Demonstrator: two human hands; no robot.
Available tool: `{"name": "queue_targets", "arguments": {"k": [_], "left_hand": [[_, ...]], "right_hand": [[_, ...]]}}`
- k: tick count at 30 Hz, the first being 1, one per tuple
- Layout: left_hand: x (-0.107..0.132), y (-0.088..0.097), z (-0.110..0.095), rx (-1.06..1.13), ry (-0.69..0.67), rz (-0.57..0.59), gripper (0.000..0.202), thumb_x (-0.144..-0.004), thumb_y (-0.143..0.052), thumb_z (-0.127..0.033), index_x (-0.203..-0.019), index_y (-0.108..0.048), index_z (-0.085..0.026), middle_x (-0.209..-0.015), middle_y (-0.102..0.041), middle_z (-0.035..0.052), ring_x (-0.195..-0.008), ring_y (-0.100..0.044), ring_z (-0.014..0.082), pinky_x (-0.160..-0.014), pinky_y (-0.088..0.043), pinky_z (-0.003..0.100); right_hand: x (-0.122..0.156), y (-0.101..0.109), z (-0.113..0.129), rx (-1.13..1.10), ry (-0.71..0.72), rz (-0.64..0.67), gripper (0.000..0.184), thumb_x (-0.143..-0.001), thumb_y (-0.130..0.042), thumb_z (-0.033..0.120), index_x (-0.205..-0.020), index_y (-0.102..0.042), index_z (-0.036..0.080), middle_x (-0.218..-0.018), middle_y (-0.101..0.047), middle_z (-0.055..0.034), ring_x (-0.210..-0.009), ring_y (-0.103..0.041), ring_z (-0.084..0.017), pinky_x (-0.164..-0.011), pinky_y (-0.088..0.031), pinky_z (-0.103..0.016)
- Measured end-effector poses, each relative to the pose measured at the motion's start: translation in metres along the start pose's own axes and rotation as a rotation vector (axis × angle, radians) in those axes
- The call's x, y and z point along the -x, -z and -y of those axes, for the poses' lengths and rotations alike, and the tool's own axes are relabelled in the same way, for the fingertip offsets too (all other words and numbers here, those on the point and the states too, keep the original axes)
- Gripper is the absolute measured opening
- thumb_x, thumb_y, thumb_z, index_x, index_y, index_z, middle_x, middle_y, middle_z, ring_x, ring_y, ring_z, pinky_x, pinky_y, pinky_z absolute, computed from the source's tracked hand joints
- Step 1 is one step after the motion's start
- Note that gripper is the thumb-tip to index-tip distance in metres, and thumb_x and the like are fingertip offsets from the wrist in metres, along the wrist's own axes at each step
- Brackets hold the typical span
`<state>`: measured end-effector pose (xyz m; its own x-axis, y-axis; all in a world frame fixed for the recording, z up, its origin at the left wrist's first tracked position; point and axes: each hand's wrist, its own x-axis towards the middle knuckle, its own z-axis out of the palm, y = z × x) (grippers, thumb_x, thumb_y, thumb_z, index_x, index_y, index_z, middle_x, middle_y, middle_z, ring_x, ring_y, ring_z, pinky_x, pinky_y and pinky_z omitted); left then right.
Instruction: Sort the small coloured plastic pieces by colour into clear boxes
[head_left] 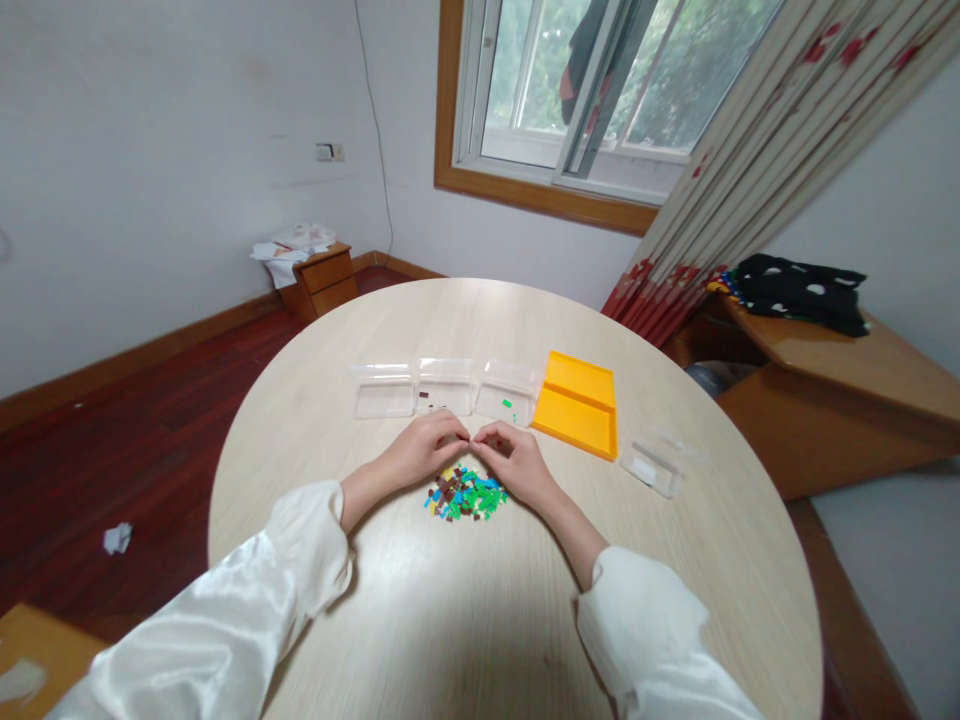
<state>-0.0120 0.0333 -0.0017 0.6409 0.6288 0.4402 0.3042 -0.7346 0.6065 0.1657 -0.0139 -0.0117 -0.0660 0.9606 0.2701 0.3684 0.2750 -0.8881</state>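
Observation:
My left hand (431, 443) and my right hand (514, 460) meet fingertip to fingertip above the far edge of a pile of small bricks (469, 495). Both are closed in a pinch; whatever lies between the fingers is too small to name. Green, blue, brown and yellow pieces make up the pile. Just beyond my hands stand clear plastic boxes with raised lids: a left box (384, 398) with no pieces visible, a middle box (454, 398) with a few brown pieces, and a right box (495, 403) with a few green ones.
An open yellow case (576, 420) lies right of the clear boxes. Farther right sits a small clear box (651, 470) with something white in it. All rest on a round wooden table (450, 620). A cabinet (847, 400) with dark cloth stands beyond the table's right edge.

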Motion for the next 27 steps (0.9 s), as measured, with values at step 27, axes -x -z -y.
{"name": "queue_targets", "arguments": {"k": [27], "left_hand": [[-0.004,0.008,0.033,-0.337,0.213,-0.325,0.011,-0.082,-0.056,-0.020,-0.088,-0.065,-0.017,-0.089,-0.066,0.0079,-0.089,-0.055,0.0226,-0.083,-0.043,0.039]], "right_hand": [[0.001,0.003,0.001,0.103,0.138,0.170,0.008,-0.077,-0.061,0.022,-0.073,-0.067,0.018,-0.076,-0.066,-0.0041,-0.075,-0.058,-0.016,-0.072,-0.046,-0.031]]}}
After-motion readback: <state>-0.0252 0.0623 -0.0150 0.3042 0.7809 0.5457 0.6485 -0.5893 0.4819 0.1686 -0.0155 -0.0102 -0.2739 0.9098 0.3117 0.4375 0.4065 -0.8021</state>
